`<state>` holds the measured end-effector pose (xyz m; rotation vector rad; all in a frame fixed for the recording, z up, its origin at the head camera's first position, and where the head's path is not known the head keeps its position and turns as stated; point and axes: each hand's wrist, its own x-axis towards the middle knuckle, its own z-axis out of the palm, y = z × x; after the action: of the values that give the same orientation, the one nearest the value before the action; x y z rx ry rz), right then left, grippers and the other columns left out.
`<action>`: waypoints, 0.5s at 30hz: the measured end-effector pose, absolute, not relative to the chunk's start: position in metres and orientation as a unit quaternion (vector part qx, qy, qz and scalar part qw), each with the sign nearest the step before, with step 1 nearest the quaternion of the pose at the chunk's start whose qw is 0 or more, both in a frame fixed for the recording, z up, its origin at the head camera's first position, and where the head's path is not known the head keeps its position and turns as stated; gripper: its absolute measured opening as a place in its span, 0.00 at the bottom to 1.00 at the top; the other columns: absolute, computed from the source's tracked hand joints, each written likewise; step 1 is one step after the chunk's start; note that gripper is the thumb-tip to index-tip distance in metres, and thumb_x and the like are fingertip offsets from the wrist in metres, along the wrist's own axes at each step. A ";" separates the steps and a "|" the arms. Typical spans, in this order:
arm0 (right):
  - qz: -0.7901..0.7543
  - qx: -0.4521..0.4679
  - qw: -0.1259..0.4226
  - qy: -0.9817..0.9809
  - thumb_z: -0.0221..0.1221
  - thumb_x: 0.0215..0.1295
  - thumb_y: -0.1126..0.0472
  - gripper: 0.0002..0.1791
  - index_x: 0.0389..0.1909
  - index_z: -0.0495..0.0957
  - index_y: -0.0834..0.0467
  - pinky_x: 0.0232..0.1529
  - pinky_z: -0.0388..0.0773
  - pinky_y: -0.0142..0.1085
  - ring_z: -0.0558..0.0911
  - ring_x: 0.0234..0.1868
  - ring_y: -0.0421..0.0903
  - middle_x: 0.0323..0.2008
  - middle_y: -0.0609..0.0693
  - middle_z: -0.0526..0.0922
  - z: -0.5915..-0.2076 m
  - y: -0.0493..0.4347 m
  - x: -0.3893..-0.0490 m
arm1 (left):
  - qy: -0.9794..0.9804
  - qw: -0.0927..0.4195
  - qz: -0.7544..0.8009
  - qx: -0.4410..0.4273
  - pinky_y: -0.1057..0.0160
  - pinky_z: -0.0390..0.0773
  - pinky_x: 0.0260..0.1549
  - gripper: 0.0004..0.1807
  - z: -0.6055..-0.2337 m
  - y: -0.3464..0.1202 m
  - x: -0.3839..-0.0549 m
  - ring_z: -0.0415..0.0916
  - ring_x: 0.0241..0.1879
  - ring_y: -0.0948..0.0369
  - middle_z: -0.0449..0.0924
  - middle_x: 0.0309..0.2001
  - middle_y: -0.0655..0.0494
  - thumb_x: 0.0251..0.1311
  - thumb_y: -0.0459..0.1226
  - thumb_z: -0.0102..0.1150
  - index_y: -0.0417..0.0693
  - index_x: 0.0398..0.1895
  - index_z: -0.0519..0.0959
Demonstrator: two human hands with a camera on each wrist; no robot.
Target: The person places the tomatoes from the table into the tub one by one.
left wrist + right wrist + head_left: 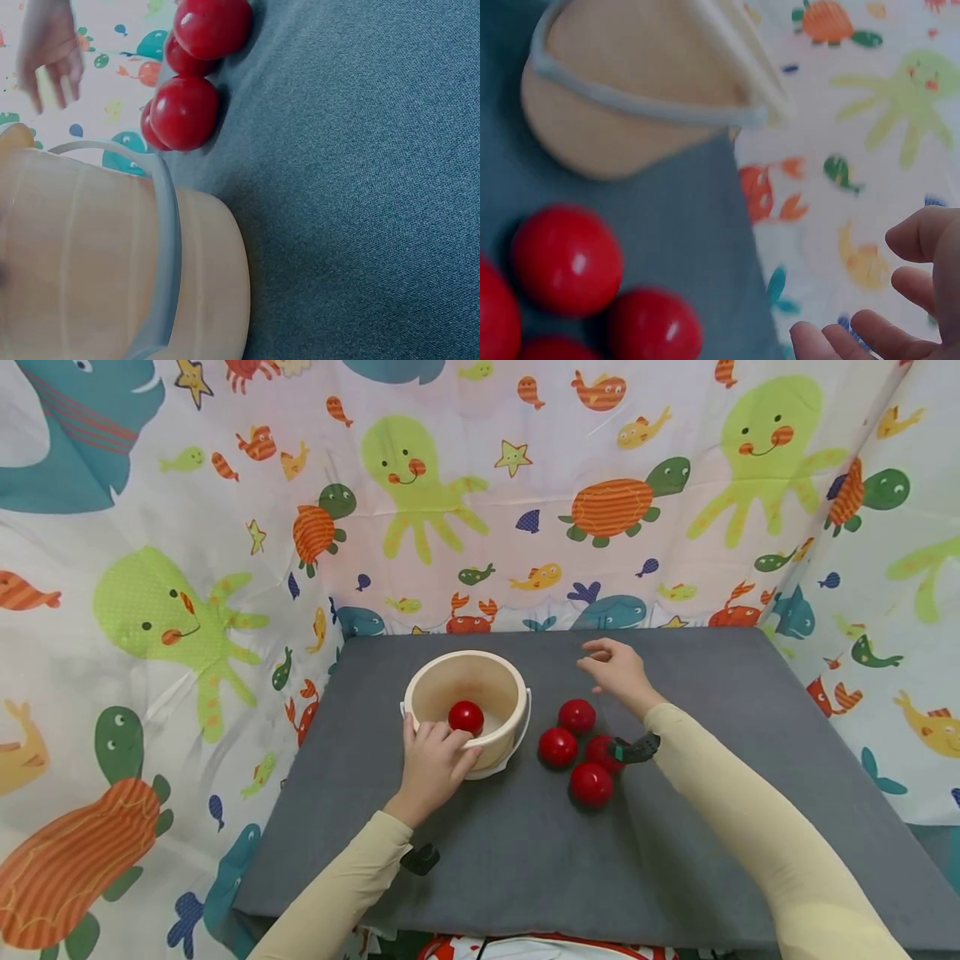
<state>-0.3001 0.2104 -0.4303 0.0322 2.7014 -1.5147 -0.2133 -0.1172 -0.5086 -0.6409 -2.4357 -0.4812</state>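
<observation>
A cream bucket (510, 743) with a pale handle (169, 240) stands upright on the grey table. Inside it lies one red ball (466, 717). My left hand (435, 760) grips the near rim of the bucket, fingers at the edge and thumb against the outer wall. To the right of the bucket, several glossy red balls (558, 747) sit bunched together. Beyond this bunch my right hand (617, 675) is held in the air with nothing in it, fingers loosely bent and apart. In the right wrist view, its fingers (892, 334) show spread, away from the balls.
Grey cloth covers the table (697, 827). Hanging sheets (510, 485) printed with sea animals stand behind the table and at both sides. A black strap with a small device (636, 748) is on the right wrist, close above the balls in the head view.
</observation>
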 end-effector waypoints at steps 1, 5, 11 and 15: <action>-0.484 0.017 0.027 0.874 0.57 0.73 0.53 0.27 0.68 0.71 0.58 0.43 0.89 0.44 0.82 0.58 0.61 0.64 0.64 0.77 -0.435 0.219 -0.298 | -0.911 0.284 -0.179 -0.240 0.21 0.52 0.68 0.14 -0.509 -0.117 -0.213 0.76 0.46 0.49 0.84 0.39 0.49 0.66 0.53 0.60 0.54 0.40 0.85; -0.471 0.041 0.050 0.880 0.56 0.73 0.52 0.28 0.69 0.70 0.59 0.44 0.88 0.46 0.81 0.60 0.63 0.65 0.66 0.77 -0.455 0.245 -0.287 | -0.909 0.288 -0.179 -0.241 0.21 0.53 0.67 0.14 -0.510 -0.117 -0.213 0.76 0.45 0.49 0.84 0.40 0.49 0.65 0.52 0.61 0.54 0.40 0.85; -0.463 0.050 0.073 0.882 0.55 0.75 0.50 0.29 0.70 0.69 0.62 0.43 0.88 0.45 0.80 0.60 0.64 0.66 0.68 0.75 -0.479 0.264 -0.270 | -0.905 0.294 -0.187 -0.243 0.21 0.52 0.68 0.13 -0.509 -0.117 -0.213 0.76 0.45 0.49 0.84 0.40 0.49 0.65 0.51 0.61 0.54 0.40 0.85; -0.464 0.050 0.096 0.879 0.55 0.75 0.49 0.30 0.70 0.68 0.63 0.44 0.88 0.46 0.78 0.63 0.65 0.67 0.68 0.74 -0.495 0.267 -0.262 | -0.904 0.297 -0.188 -0.242 0.21 0.51 0.68 0.13 -0.509 -0.117 -0.214 0.76 0.44 0.49 0.84 0.39 0.49 0.64 0.51 0.62 0.53 0.40 0.85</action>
<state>-0.2621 0.2670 -0.4947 0.1471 2.6047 -1.3755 -0.2136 -0.1169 -0.5094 -0.6438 -2.4047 -0.4986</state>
